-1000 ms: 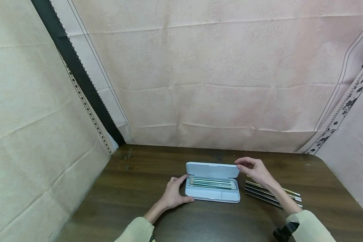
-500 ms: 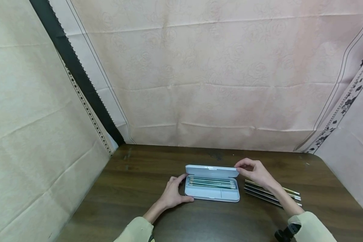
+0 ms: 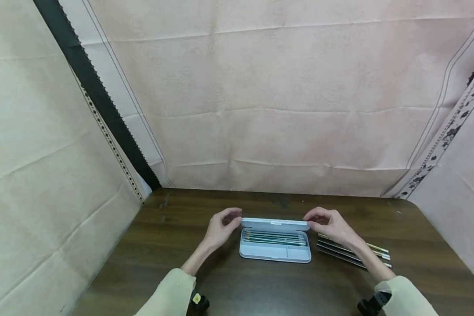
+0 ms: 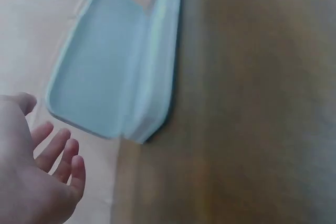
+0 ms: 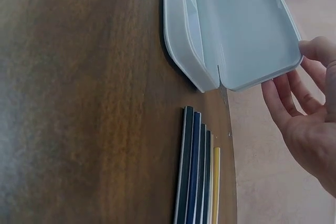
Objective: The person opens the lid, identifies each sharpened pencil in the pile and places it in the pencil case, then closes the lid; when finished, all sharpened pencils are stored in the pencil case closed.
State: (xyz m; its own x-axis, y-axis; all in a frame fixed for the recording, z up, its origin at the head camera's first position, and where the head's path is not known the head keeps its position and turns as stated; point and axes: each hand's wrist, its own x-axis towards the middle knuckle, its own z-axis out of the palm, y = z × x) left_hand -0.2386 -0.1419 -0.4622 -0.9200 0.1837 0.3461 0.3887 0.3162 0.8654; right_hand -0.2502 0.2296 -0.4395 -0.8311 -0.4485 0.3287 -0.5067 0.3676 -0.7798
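Observation:
A light blue pencil case [image 3: 266, 252] lies on the table with its hinged lid [image 3: 274, 224] raised and leaning partway forward. Several green pencils [image 3: 275, 238] lie side by side in its rear compartment. At the lid's right corner, my right hand [image 3: 332, 224] pinches the edge between thumb and fingers, as the right wrist view shows on the lid [image 5: 252, 30]. My left hand [image 4: 39, 174] is beside the lid's left corner, fingers loosely bent and apart from it in the left wrist view.
Several dark pencils [image 5: 191, 171] and a yellow pencil [image 5: 216, 182] lie in a row on the wooden table [image 3: 237, 289], right of the case and partly under my right forearm. Cloth [image 3: 276, 109] hangs behind the table and at both sides.
The lid has tipped forward somewhat, with my right hand at its corner. My left hand has left the case's left side and moved up beside the lid's left corner.

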